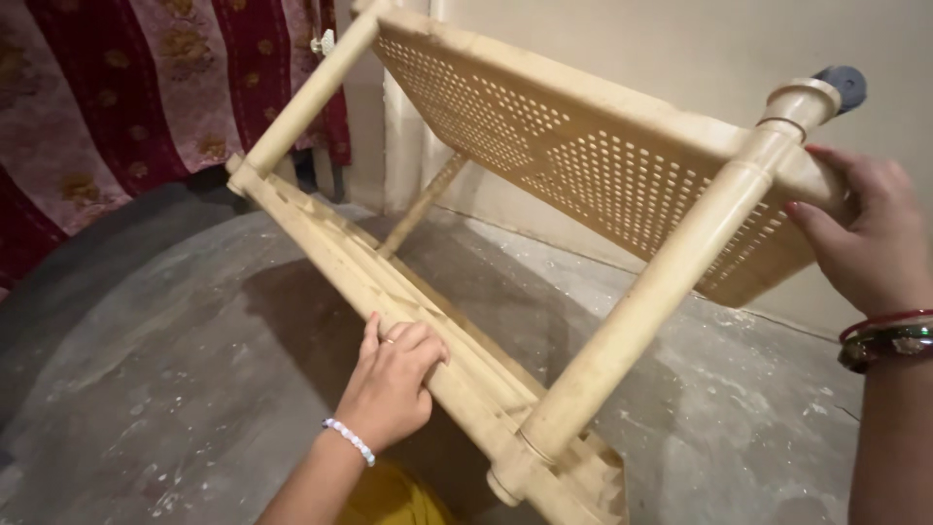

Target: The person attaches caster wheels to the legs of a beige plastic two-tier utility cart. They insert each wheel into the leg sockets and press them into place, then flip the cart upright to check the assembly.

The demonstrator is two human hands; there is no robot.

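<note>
A rough grey concrete floor (175,389), speckled with pale flecks, spread beneath a tilted cream plastic shelf rack (544,165), with a red patterned curtain (126,87) and a plain wall behind. Nearest, the left hand (394,379) was clamped over the rack's lower shelf edge; farther up, the right hand (865,238) gripped the perforated upper shelf beside a corner post (661,282). The rack seemed mid-turn, and steadying it would call for both grips holding firm.

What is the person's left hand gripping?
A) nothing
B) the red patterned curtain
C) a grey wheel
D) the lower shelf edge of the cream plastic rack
D: the left hand has its fingers wrapped over the lower shelf edge of the tilted cream plastic rack.
</note>
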